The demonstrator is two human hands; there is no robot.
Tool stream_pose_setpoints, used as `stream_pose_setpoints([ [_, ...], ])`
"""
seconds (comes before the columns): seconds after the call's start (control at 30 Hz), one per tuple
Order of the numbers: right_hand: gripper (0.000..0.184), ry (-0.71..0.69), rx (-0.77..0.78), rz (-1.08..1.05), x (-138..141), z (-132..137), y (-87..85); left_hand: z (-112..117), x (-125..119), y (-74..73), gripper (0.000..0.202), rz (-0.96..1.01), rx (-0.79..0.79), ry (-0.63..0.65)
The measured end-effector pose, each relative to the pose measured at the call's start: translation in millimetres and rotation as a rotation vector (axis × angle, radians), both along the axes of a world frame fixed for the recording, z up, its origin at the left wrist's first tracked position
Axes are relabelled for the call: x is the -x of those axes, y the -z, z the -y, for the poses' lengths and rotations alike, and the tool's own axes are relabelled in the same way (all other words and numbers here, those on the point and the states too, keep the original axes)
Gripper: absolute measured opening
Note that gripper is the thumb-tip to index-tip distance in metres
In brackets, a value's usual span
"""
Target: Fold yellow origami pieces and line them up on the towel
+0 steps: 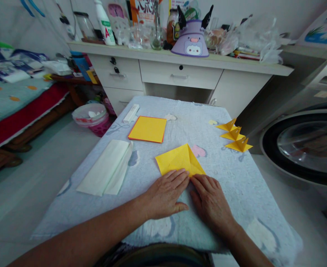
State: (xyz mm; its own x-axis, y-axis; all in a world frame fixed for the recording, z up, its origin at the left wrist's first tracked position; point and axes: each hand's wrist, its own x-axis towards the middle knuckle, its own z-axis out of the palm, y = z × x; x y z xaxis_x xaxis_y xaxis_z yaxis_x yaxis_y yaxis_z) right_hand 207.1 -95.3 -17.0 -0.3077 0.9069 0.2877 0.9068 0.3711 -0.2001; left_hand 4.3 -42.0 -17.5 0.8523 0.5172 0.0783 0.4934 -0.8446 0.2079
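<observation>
A yellow paper sheet, partly folded into a kite-like shape, lies on the light blue cloth-covered table. My left hand lies flat with fingers stretched out, its fingertips pressing the paper's near edge. Beside it my right hand also lies flat, fingertips on the same near edge. Neither hand holds anything. A stack of yellow square sheets rests farther back. Three folded yellow paper pieces stand in a row at the right.
A folded white paper or cloth lies at the table's left, a small white box beyond it. A cluttered white desk stands behind, a pink bin on the floor, a bed left, a washing machine right.
</observation>
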Motion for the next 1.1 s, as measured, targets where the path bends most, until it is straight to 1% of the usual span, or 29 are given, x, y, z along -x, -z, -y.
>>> stream_pose_setpoints([
  [0.17, 0.033, -0.011, 0.004, 0.040, 1, 1, -0.3, -3, 3, -2.0, 0.078, -0.003, -0.011, 0.016],
  [0.27, 0.031, -0.011, 0.005, 0.041, 2, 1, 0.2, -3, 6, -5.3, 0.074, -0.002, -0.038, 0.009],
  [0.4, 0.030, -0.022, -0.004, 0.041, 2, 1, 0.7, 1, 10, -10.7, 0.070, 0.001, -0.079, -0.028],
  [0.5, 0.031, -0.046, -0.025, 0.042, 2, 0, -0.2, 4, 12, -13.1, 0.070, -0.012, -0.079, -0.067],
  [0.6, 0.031, -0.079, -0.021, 0.036, 3, 0, -3.2, 5, 13, -14.1, 0.072, -0.018, -0.075, -0.070],
  [0.7, 0.039, -0.117, 0.033, 0.026, 5, 1, -6.9, 5, 12, -15.3, 0.069, -0.019, -0.062, -0.071],
  [0.83, 0.049, -0.124, 0.085, 0.024, 8, 4, -7.9, 4, 11, -17.9, 0.068, -0.022, -0.044, -0.073],
  [0.97, 0.052, -0.115, 0.084, 0.042, 9, 5, -5.5, 3, 15, -18.6, 0.065, -0.006, -0.031, -0.071],
  [1.1, 0.053, -0.089, 0.100, 0.054, 10, 4, -5.4, 4, 25, -13.4, 0.065, 0.003, -0.046, -0.046],
])
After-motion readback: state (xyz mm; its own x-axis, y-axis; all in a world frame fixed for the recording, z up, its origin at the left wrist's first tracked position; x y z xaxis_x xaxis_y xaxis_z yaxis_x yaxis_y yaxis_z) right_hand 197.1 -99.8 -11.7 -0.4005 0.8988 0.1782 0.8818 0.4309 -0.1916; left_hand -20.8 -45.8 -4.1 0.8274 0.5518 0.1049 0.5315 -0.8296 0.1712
